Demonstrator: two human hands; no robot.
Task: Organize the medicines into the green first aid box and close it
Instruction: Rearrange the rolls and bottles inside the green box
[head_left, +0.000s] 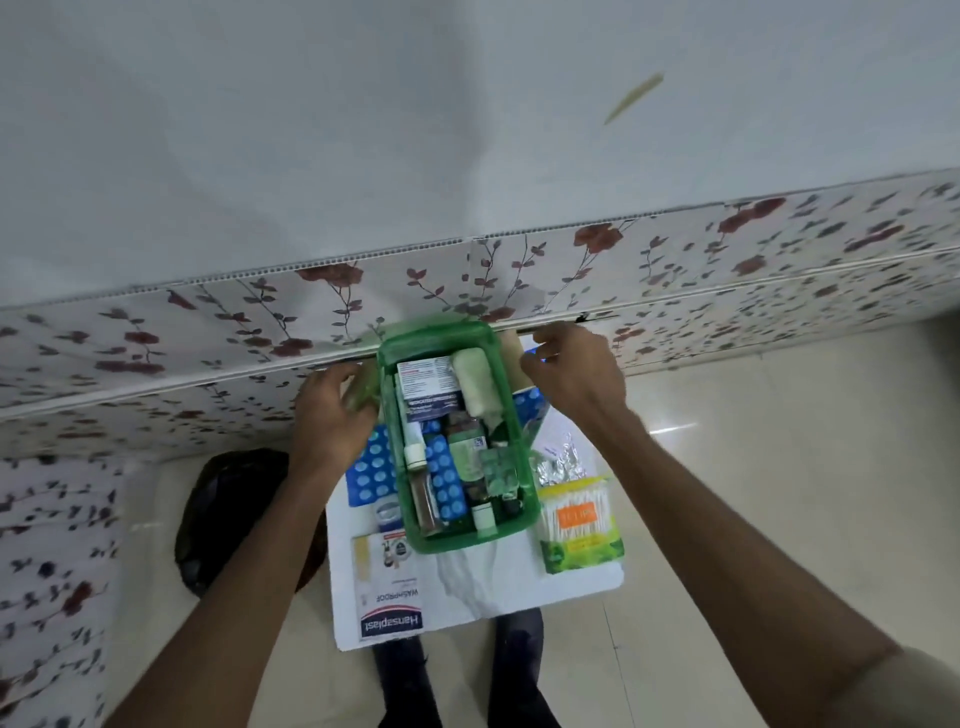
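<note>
The green first aid box (511, 470) stands open on a small white table (582, 582). Inside it lie a white dressing carton (428, 387), a bandage roll (478, 387), a blue blister strip (444, 483) and several small bottles. My left hand (327, 410) grips a translucent green part at the box's far left corner. My right hand (571, 374) hovers at the far right corner with curled fingers, over a tan roll (511, 364). Outside the box lie a Hansaplast carton (387, 587), a cotton swab pack (576, 525), another blue blister strip (371, 473) and a foil strip (558, 457).
A floral-patterned panel (208, 332) runs right behind the table. A dark round object (234, 519) sits on the tiled floor left of the table. My feet (514, 670) are under the table's near edge.
</note>
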